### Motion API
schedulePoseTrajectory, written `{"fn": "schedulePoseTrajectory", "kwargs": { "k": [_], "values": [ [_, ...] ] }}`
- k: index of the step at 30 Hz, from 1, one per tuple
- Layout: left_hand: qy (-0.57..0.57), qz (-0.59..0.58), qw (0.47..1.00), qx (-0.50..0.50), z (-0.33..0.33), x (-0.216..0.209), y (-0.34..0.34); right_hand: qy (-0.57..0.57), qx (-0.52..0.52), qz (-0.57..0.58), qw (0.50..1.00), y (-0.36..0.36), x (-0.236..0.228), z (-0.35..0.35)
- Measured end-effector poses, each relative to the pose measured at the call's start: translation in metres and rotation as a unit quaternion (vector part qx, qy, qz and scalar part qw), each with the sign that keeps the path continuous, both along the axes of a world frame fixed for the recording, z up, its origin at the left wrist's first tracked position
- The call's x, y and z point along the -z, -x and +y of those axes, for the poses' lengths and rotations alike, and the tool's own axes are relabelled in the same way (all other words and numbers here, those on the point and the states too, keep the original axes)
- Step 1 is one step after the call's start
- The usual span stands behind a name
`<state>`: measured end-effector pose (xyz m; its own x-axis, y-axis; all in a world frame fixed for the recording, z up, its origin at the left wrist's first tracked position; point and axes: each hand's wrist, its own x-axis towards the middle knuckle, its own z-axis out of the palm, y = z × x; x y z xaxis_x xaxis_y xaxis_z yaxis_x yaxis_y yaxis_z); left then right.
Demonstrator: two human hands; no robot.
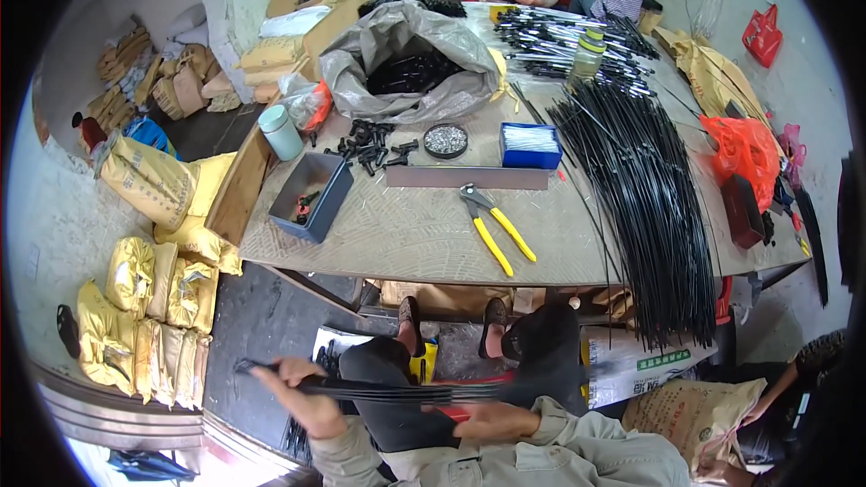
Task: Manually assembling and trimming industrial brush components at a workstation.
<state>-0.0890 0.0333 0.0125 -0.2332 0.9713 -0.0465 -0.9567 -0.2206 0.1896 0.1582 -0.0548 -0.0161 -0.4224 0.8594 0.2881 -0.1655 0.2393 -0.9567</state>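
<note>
Across my lap lies a bundle of thin black rods [406, 390], smeared by motion. My left hand [307, 397] is closed around its left end. By the bundle's right part is my right hand [496, 421], its fingers curled and blurred, with a red piece [456, 412] beside them whose kind I cannot make out. On the table, cutting pliers with yellow handles [496, 227] lie in front of a flat metal bar [466, 179]. A large sheaf of long black rods [645, 207] hangs over the table's near edge on the right.
A grey bin [311, 198], black fittings [368, 144], a round dish of small metal parts [445, 140] and a blue box [530, 146] stand on the table [397, 243]. Behind are a grey sack [347, 72] and a bottle [588, 56]. Other people work at the far side and lower right.
</note>
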Motion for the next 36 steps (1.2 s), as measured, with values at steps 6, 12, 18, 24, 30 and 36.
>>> {"fn": "schedulePoseTrajectory", "kwargs": {
  "k": [6,12,18,24,30,36],
  "values": [
    [0.176,0.104,0.943,0.264,-0.021,0.087,-0.104,-0.21,0.157,0.182,0.948,-0.049,-0.057,0.015],
    [-0.069,0.543,0.795,0.26,-0.045,0.043,-0.117,-0.085,0.188,-0.033,0.978,-0.039,-0.01,0.037],
    [-0.199,0.605,0.745,0.199,-0.027,-0.032,-0.11,0.075,0.07,0.002,0.995,-0.002,0.059,0.03],
    [-0.192,0.671,0.705,0.128,-0.042,-0.05,-0.12,0.053,0.209,0.206,0.955,0.001,-0.026,0.035],
    [-0.127,0.605,0.778,0.115,-0.036,-0.059,-0.115,-0.031,0.215,0.075,0.973,-0.022,-0.062,0.044],
    [-0.296,0.454,0.772,0.332,-0.009,-0.049,-0.071,0.001,-0.149,-0.076,0.986,-0.033,-0.109,0.076]
  ]
}}
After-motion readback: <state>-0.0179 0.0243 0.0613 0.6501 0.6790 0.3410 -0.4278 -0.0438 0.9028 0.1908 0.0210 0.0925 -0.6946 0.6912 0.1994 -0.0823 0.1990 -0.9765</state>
